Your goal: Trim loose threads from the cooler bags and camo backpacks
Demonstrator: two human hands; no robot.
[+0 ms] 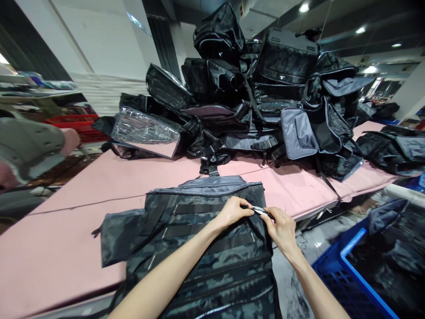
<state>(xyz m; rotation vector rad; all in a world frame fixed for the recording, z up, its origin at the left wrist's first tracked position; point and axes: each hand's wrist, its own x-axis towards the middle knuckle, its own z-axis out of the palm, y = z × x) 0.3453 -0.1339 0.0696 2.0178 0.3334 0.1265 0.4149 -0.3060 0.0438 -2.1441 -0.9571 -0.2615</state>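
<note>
A dark camouflage backpack [219,261] lies on the pink table in front of me, its grey-lined edge [212,184] facing away. My left hand [234,210] is above its upper right part, thumb and finger pinched together; what is between them is too small to make out. Close beside it, my right hand [282,226] is closed around a small silver-and-black tool that looks like thread snips [259,210]. The tool's tip points left and almost meets my left fingertips. A side flap [121,237] of the backpack spreads to the left.
Many dark camouflage bags [282,57] are heaped along the far side of the pink table [76,221]. A clear plastic-covered panel [146,128] leans at the heap's left. On the lower right, a blue crate [355,266] holds more dark bags. A grey machine [29,141] stands at the left.
</note>
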